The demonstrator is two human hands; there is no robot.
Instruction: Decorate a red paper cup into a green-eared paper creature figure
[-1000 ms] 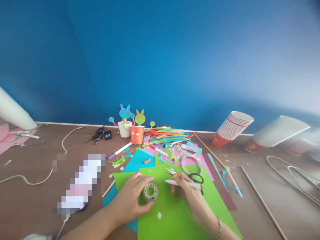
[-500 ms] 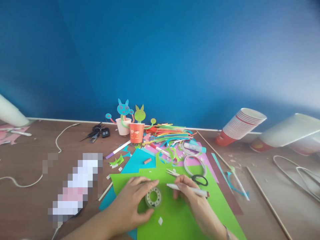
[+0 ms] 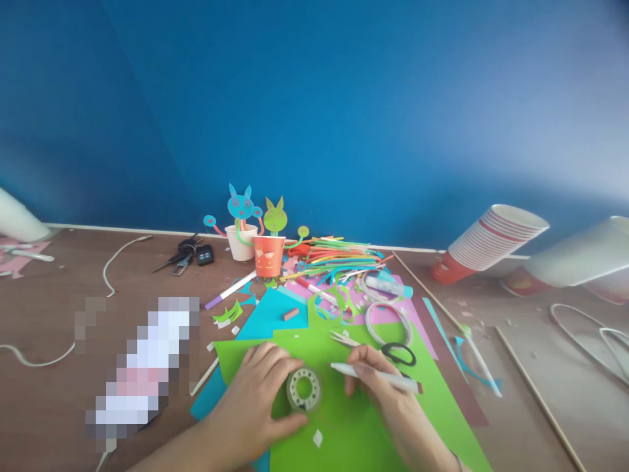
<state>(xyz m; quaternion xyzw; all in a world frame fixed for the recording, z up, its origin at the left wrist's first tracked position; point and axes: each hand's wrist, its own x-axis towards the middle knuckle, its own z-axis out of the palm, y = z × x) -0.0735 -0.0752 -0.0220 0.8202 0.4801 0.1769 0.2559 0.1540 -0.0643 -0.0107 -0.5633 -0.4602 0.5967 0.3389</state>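
My left hand (image 3: 255, 393) lies on a sheet of green paper (image 3: 354, 426), thumb and forefinger spread on either side of a roll of tape (image 3: 303, 389). The roll rests flat on the paper; whether the fingertips touch it I cannot tell. In my right hand (image 3: 388, 410) is a white marker (image 3: 403, 382), gripped like a pen, its tip pointing left just above the paper. Scissors (image 3: 399, 354) with dark handles lie beyond the right hand, partly hidden by it. A small white paper scrap (image 3: 318, 438) lies below the tape.
Two paper cups with animal figures, one white (image 3: 240, 244) and one red (image 3: 268, 257), stand near the blue wall. Colourful pipe cleaners (image 3: 339, 255) lie beside them. Stacked cups (image 3: 491, 242) lean at the right. Wooden sticks (image 3: 535, 396), keys (image 3: 184, 255) and cables (image 3: 111, 269) surround the papers.
The view has shifted slightly. The right hand keeps the marker with its tip near the same spot, and the left hand's forefinger has drawn back a little from above the tape roll.
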